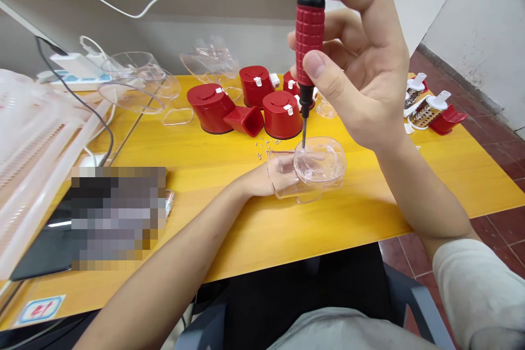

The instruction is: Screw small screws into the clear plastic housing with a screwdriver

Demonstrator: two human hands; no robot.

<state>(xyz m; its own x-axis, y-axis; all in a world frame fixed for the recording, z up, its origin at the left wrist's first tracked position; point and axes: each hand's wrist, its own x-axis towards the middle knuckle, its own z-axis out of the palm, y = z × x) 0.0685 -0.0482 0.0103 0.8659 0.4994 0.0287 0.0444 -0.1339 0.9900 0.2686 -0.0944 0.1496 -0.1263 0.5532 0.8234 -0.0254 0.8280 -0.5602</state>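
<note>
Screwing in progress on one clear housing, most of the batch apparently not yet done.
Yellow table carries a cluster of red bases and spare clear shells, all unjoined. Left hand wraps the clear housing mid-table. Right hand is closed around the red screwdriver, which is upright with its tip in the housing top. Loose screws lie just behind.

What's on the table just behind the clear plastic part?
Loose screws, then red housings. The right hand and screwdriver hide some; the left hand covers the clear part on its left.
</note>
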